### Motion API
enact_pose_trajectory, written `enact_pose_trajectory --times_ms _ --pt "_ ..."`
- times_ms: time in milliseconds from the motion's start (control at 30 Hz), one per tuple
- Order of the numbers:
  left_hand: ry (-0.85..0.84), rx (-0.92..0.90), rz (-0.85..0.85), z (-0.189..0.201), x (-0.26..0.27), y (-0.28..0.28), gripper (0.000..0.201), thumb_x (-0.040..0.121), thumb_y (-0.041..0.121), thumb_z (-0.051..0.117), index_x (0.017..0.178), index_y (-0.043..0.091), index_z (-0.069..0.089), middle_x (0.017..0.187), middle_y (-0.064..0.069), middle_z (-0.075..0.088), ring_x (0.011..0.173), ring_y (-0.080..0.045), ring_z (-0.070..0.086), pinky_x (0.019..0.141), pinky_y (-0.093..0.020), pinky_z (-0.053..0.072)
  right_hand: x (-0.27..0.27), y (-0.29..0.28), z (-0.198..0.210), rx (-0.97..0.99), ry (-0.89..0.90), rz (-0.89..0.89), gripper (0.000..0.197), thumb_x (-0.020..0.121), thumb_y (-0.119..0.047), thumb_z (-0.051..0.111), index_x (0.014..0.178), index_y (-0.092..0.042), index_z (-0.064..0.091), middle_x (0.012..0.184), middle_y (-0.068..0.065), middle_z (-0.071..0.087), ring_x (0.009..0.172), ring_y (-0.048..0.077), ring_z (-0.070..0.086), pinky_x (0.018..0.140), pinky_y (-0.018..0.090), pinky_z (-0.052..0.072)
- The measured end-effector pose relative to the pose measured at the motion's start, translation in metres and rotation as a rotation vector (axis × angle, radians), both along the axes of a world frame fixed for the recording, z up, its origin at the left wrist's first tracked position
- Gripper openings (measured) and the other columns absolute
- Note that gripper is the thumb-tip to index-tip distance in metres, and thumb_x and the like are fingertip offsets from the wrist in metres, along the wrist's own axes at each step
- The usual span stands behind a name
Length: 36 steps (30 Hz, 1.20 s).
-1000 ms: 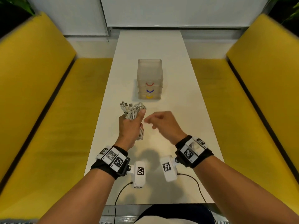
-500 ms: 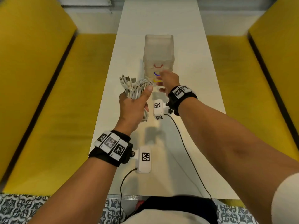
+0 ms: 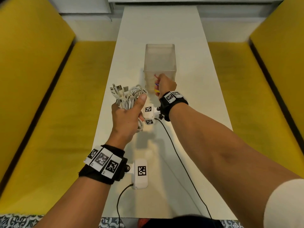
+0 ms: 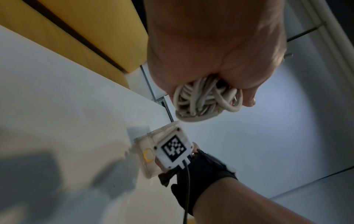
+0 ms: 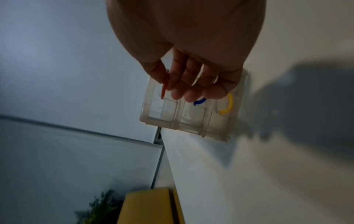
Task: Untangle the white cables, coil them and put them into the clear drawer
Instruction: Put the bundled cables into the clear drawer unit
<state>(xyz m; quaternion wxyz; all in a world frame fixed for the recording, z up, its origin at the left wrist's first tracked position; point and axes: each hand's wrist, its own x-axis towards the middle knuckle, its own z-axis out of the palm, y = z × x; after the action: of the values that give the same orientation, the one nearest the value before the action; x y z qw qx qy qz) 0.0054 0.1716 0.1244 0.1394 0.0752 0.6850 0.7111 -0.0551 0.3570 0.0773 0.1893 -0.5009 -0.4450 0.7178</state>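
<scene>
Left hand [image 3: 126, 119]: fist wrapped round the coiled white cables [image 3: 130, 97], plugs poking out above the knuckles.
Right hand [image 3: 165, 85]: thumb and forefinger pinch the red handle [image 5: 163, 89].
Clear drawer unit [image 3: 159, 63]: directly ahead of the right hand's fingers, right of the cables.

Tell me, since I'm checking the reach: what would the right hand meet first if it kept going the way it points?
The front of the clear drawer unit. The right hand is already at it, fingers by the red handle; contact is unclear.
</scene>
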Motion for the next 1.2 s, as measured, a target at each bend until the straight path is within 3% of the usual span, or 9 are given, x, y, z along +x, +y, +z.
enact_pose_trajectory --times_ms 100,200,300,400,467,567,733,867,1200 --pt "0.005 0.001 0.006 0.002 -0.004 0.000 0.026 0.088 0.032 0.079 0.077 0.019 0.059 0.046 0.003 0.053 0.041 -0.019 0.051 0.050 -0.031 0.048 0.002 0.004 0.004 0.035 -0.032 0.074 0.014 0.081 -0.017 0.063 0.072 -0.018 0.073 0.060 -0.004 0.067 0.048 0.016 0.051 0.053 0.026 0.040" --pt "0.022 0.008 0.004 0.003 -0.008 -0.001 0.023 0.087 0.031 0.080 0.071 0.026 0.065 0.047 0.002 0.054 0.040 -0.018 0.050 0.050 -0.032 0.048 0.014 0.003 0.001 0.087 -0.027 0.132 0.011 0.087 -0.013 0.063 0.082 -0.013 0.073 0.072 0.002 0.067 0.051 0.014 0.051 0.051 0.022 0.037" --pt "0.038 0.021 0.001 0.007 -0.012 -0.001 0.027 0.089 0.029 0.078 0.064 0.036 0.069 0.046 0.004 0.053 0.038 -0.017 0.049 0.050 -0.034 0.048 0.028 -0.003 -0.007 0.120 -0.005 0.154 0.019 0.093 -0.011 0.059 0.076 -0.014 0.067 0.077 0.004 0.065 0.055 0.012 0.052 0.052 0.024 0.037" --pt "0.033 0.026 0.019 0.009 -0.016 0.000 0.028 0.088 0.029 0.079 0.062 0.033 0.069 0.045 0.003 0.052 0.038 -0.017 0.049 0.052 -0.035 0.048 0.044 -0.009 -0.014 0.182 -0.031 0.222 0.024 0.097 -0.017 0.053 0.076 -0.019 0.064 0.080 0.000 0.065 0.063 0.011 0.056 0.057 0.024 0.044" --pt "0.029 0.033 0.026 0.010 -0.017 0.000 0.026 0.088 0.029 0.079 0.064 0.029 0.068 0.045 0.003 0.052 0.039 -0.018 0.048 0.052 -0.035 0.047 0.054 -0.014 -0.018 0.177 -0.061 0.192 0.024 0.091 -0.013 0.058 0.069 -0.017 0.066 0.081 0.003 0.069 0.063 0.014 0.056 0.056 0.026 0.043" --pt "0.019 0.041 0.029 0.011 -0.017 0.000 0.024 0.088 0.029 0.078 0.074 0.020 0.062 0.045 0.004 0.051 0.039 -0.017 0.048 0.052 -0.034 0.046 0.068 -0.024 -0.022 0.260 -0.090 0.147 0.026 0.085 -0.017 0.060 0.061 -0.014 0.070 0.070 0.003 0.072 0.067 0.019 0.061 0.067 0.036 0.049" --pt "0.050 0.038 0.034 0.010 -0.017 0.004 0.024 0.087 0.031 0.080 0.073 0.021 0.063 0.047 0.001 0.052 0.040 -0.019 0.049 0.052 -0.034 0.047 0.093 -0.033 -0.026 0.455 -0.171 0.217 0.035 0.091 -0.023 0.051 0.079 0.003 0.071 0.074 0.010 0.073 0.062 0.017 0.058 0.056 0.025 0.042" --pt "0.039 0.025 0.049 0.007 -0.019 0.009 0.027 0.083 0.037 0.083 0.085 0.016 0.065 0.055 0.000 0.057 0.047 -0.021 0.053 0.054 -0.034 0.049 0.103 -0.044 -0.027 0.430 -0.142 0.239 0.031 0.091 -0.022 0.055 0.073 -0.006 0.075 0.069 0.000 0.072 0.060 0.008 0.060 0.052 0.014 0.042" --pt "0.043 -0.092 0.033 0.014 -0.028 0.023 0.023 0.084 0.035 0.082 0.079 0.024 0.063 0.052 0.005 0.060 0.046 -0.016 0.055 0.051 -0.030 0.049 0.111 -0.048 -0.035 0.353 -0.105 0.315 0.029 0.086 -0.033 0.065 0.065 -0.015 0.075 0.068 0.000 0.075 0.071 0.016 0.068 0.074 0.036 0.054"
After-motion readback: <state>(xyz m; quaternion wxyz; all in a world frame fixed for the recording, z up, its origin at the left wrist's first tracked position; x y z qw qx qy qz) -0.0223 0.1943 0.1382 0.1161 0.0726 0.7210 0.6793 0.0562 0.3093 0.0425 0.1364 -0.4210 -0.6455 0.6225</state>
